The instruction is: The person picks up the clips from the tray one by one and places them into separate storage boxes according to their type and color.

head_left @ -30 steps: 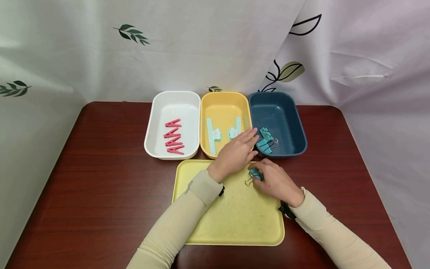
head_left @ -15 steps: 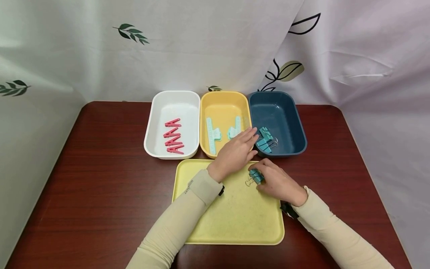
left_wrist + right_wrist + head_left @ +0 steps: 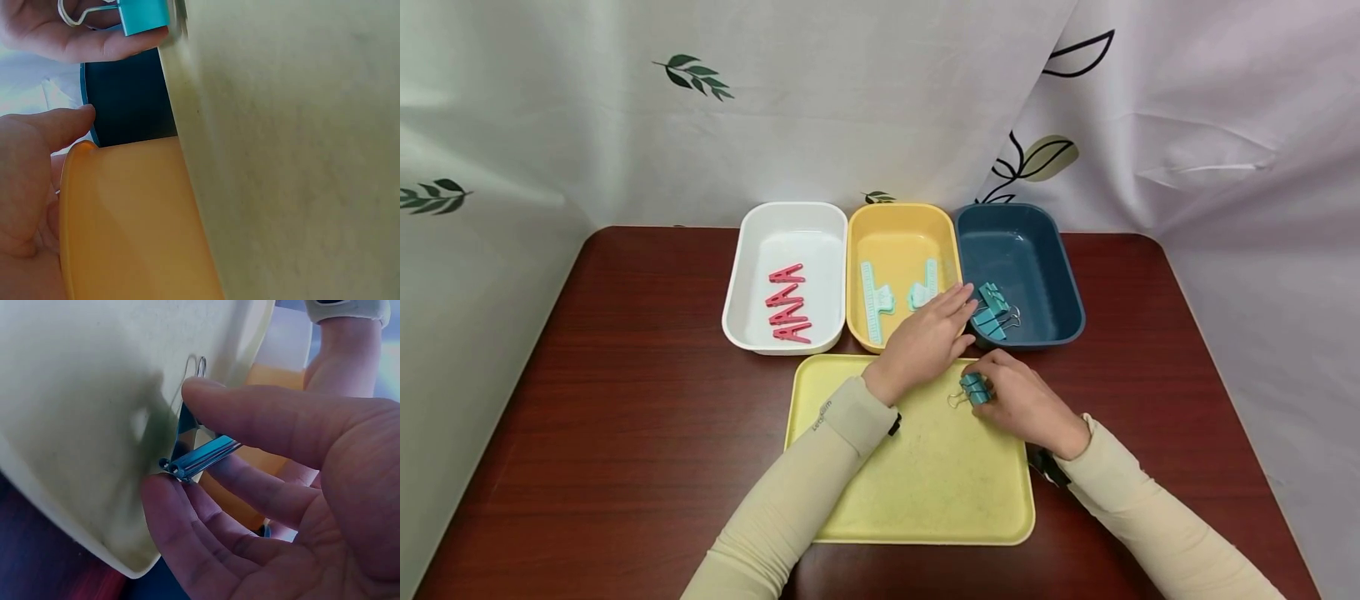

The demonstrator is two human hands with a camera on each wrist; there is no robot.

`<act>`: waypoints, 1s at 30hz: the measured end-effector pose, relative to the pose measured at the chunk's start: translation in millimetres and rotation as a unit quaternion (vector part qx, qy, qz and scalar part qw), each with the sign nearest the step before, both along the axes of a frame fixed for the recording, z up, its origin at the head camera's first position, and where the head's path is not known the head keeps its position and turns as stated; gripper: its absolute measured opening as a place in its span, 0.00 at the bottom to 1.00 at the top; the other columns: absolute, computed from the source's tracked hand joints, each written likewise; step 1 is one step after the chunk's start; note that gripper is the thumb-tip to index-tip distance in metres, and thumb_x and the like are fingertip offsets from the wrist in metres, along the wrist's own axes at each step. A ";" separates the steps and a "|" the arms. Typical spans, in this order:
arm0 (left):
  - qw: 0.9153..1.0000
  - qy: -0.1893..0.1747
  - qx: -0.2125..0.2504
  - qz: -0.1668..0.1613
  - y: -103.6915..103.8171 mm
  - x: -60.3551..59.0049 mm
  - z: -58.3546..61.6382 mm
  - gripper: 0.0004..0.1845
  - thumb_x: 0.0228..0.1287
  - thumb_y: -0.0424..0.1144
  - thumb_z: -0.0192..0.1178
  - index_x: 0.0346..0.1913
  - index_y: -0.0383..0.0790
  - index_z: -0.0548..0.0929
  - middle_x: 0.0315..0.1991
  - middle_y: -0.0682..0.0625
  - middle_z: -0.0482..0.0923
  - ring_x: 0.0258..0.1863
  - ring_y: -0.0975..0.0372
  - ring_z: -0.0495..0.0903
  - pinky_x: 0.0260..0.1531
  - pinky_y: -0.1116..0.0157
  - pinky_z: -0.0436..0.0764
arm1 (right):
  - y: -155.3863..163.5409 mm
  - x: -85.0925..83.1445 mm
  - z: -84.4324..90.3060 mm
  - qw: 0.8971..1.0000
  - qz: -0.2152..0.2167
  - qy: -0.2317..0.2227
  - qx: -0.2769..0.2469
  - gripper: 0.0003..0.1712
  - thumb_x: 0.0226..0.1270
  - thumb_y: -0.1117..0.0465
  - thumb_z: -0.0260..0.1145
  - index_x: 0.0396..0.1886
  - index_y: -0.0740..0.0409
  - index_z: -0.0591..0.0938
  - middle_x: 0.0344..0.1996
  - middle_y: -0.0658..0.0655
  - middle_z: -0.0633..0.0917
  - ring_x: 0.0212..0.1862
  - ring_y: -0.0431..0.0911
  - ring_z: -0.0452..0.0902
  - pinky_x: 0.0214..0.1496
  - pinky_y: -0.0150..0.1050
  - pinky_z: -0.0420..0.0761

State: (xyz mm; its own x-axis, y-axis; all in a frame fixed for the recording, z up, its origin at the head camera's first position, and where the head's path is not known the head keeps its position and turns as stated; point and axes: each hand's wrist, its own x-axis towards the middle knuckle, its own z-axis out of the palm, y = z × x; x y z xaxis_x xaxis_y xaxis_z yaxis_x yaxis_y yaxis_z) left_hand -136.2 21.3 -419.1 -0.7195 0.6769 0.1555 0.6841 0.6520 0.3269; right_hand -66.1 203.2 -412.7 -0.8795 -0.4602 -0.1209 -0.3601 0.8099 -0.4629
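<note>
In the head view my right hand [image 3: 1028, 403] holds a teal binder clip [image 3: 976, 388] at the far right corner of the yellow tray [image 3: 925, 492]. The right wrist view shows thumb and fingers around that binder clip [image 3: 209, 453], with a wire handle sticking out. My left hand [image 3: 921, 337] reaches across the near right corner of the orange-yellow bin [image 3: 898, 242], fingers extended toward the navy bin [image 3: 1033, 267] and holding nothing visible. Its thumb lies near the bins' rims in the left wrist view. More teal binder clips [image 3: 992, 321] lie in the navy bin.
A white bin [image 3: 793, 237] with several pink clothespins [image 3: 788, 315] stands at the left of the row. Two mint ruler-shaped clips, one a left ruler clip [image 3: 874, 304], lie in the orange-yellow bin. Everything stands on a dark red-brown table [image 3: 625, 400] before a curtain.
My right hand has shifted slightly right and away from me, and the binder clip has turned a little between its fingers. My left hand has stayed in place.
</note>
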 end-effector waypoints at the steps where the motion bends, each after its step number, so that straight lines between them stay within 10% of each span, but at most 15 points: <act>1: 1.000 0.000 0.000 0.000 0.1 -0.1 -0.1 0.28 0.77 0.46 0.55 0.72 0.33 0.69 0.77 0.41 0.57 0.78 0.54 0.52 0.74 0.64 0.49 | 0.5 0.0 0.0 1.000 0.000 0.002 -0.001 0.27 0.52 0.68 0.78 0.54 0.68 0.83 0.48 0.62 0.80 0.50 0.54 0.77 0.53 0.52 0.79; 30: 1.000 0.005 0.010 -0.001 0.8 -1.0 -1.4 0.28 0.77 0.45 0.56 0.71 0.31 0.71 0.76 0.40 0.59 0.78 0.53 0.54 0.74 0.61 0.53 | 22.8 0.7 13.9 0.999 -0.025 -0.009 -0.045 0.26 0.54 0.67 0.79 0.55 0.64 0.83 0.44 0.58 0.80 0.38 0.45 0.77 0.39 0.43 0.80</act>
